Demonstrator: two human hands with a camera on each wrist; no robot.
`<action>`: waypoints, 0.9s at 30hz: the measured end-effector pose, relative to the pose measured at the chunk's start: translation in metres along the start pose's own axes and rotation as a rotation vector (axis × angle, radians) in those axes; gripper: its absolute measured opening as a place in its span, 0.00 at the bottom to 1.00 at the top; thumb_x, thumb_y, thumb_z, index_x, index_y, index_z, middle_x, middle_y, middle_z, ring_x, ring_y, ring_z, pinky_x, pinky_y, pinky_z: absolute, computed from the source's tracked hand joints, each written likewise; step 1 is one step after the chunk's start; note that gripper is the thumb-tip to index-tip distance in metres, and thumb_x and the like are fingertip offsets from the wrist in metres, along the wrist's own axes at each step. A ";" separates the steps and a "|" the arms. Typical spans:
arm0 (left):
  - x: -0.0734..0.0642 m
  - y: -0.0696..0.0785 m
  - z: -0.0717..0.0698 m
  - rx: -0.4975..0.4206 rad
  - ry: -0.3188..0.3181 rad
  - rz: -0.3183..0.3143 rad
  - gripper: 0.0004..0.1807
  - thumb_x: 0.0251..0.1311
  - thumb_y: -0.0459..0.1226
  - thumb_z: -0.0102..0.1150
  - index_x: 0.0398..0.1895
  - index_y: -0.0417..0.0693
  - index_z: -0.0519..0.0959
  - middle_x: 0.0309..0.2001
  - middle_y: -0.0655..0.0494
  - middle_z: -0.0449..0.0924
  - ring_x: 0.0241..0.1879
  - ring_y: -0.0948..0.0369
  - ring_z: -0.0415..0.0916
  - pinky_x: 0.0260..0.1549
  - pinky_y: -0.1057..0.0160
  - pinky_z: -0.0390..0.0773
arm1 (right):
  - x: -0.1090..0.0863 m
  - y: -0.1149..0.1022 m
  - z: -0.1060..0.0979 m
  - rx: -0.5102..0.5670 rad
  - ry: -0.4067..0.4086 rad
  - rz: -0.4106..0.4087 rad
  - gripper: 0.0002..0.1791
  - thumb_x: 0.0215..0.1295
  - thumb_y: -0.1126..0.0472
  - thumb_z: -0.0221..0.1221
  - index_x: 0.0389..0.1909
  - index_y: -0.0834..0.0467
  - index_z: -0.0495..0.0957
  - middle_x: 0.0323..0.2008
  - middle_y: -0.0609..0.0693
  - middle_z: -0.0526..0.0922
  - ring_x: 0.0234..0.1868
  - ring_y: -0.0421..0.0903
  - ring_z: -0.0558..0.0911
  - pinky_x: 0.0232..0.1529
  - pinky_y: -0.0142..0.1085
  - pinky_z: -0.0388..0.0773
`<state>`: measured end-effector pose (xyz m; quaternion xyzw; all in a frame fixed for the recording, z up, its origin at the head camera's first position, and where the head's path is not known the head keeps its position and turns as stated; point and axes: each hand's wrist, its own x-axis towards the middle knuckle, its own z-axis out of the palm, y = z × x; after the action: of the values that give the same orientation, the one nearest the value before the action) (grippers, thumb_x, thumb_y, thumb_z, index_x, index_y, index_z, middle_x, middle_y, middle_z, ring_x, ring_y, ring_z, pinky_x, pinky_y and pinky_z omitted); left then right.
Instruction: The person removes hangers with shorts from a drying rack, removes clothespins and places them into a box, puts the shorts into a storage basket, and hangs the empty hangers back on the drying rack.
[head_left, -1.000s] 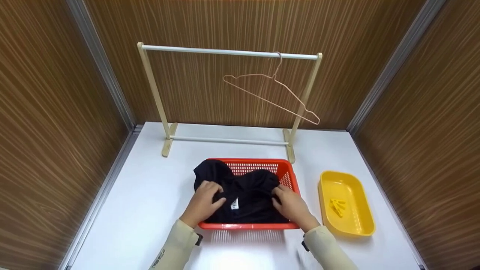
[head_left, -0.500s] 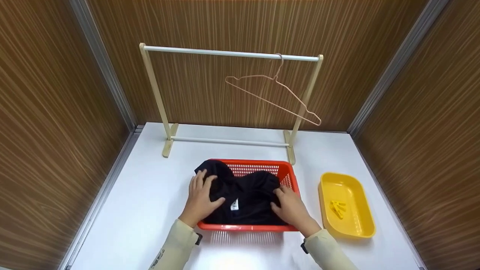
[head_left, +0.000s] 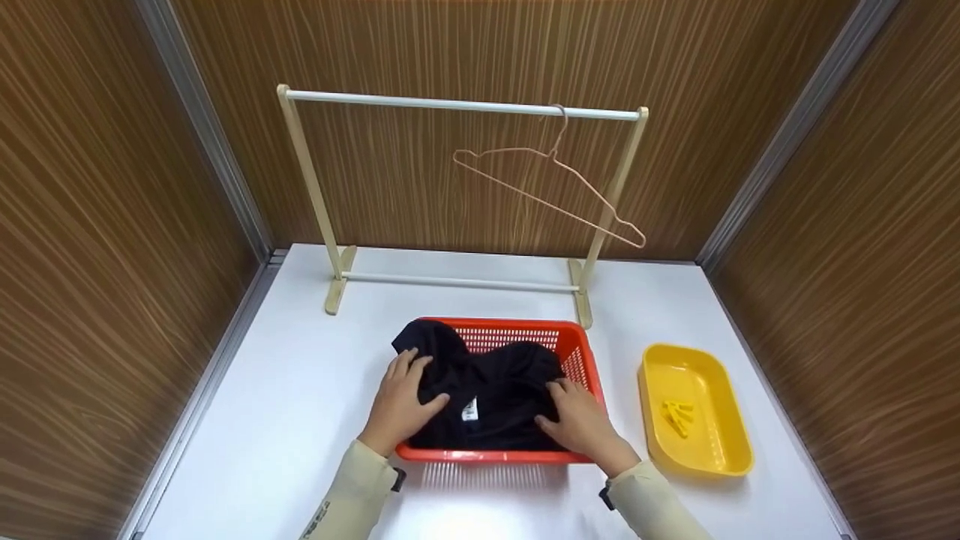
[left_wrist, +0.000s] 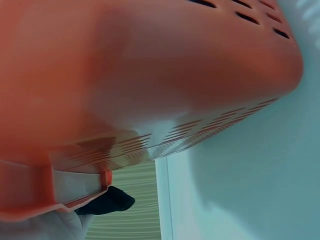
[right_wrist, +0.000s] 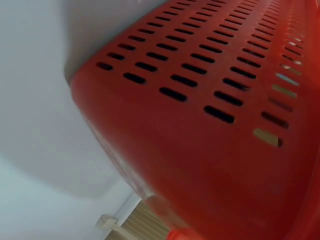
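Note:
A black garment with a white label lies bunched in a red perforated basket. Part of it hangs over the basket's far left corner. My left hand lies at the basket's left side, fingers spread and thumb apart, touching the cloth. At the right side my right hand rests on the garment with fingers loosely bent and thumb apart. The left wrist view has the basket's outer wall, a bit of dark cloth and part of the hand. Only the basket's outside fills the right wrist view; that hand is hidden there.
Behind the basket stands a rack with a white bar and wooden legs. A pinkish wire hanger hangs from it toward the right. To the right, a yellow tray holds yellow clothespins. Wood-grain walls enclose the white table.
The left hand has let its fingers spread from the cloth and shifted slightly left. The right hand's fingers have loosened, thumb moving a little left. Garment and basket stay nearly the same.

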<state>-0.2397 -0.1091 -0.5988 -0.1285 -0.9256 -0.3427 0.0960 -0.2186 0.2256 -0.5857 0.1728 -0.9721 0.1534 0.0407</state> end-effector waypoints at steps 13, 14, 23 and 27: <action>0.000 0.002 0.003 0.025 0.005 0.051 0.26 0.60 0.50 0.72 0.55 0.44 0.82 0.74 0.37 0.65 0.78 0.42 0.54 0.73 0.42 0.58 | -0.004 0.012 0.010 -0.017 0.129 -0.046 0.26 0.66 0.48 0.69 0.58 0.60 0.80 0.52 0.54 0.82 0.54 0.55 0.82 0.60 0.52 0.77; 0.000 0.002 0.003 0.024 0.003 0.048 0.26 0.60 0.50 0.72 0.55 0.44 0.82 0.74 0.38 0.65 0.78 0.43 0.54 0.73 0.42 0.58 | -0.004 0.012 0.010 -0.015 0.127 -0.038 0.26 0.66 0.48 0.68 0.58 0.60 0.80 0.52 0.54 0.82 0.54 0.54 0.82 0.60 0.52 0.77; 0.019 0.009 0.001 0.022 -0.029 0.029 0.28 0.63 0.54 0.69 0.58 0.46 0.80 0.77 0.42 0.61 0.80 0.45 0.49 0.74 0.43 0.56 | 0.009 0.022 -0.003 0.010 0.152 -0.016 0.24 0.67 0.51 0.68 0.58 0.60 0.80 0.53 0.55 0.82 0.54 0.55 0.82 0.59 0.52 0.78; 0.031 0.016 -0.004 0.033 -0.046 0.046 0.32 0.64 0.57 0.66 0.62 0.47 0.78 0.78 0.41 0.59 0.80 0.45 0.47 0.74 0.41 0.55 | 0.017 0.029 -0.010 0.037 0.193 -0.025 0.22 0.66 0.54 0.68 0.57 0.60 0.80 0.52 0.55 0.82 0.53 0.54 0.82 0.57 0.51 0.78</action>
<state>-0.2635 -0.0954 -0.5777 -0.1559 -0.9299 -0.3221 0.0848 -0.2444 0.2487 -0.5819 0.1700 -0.9584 0.1869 0.1326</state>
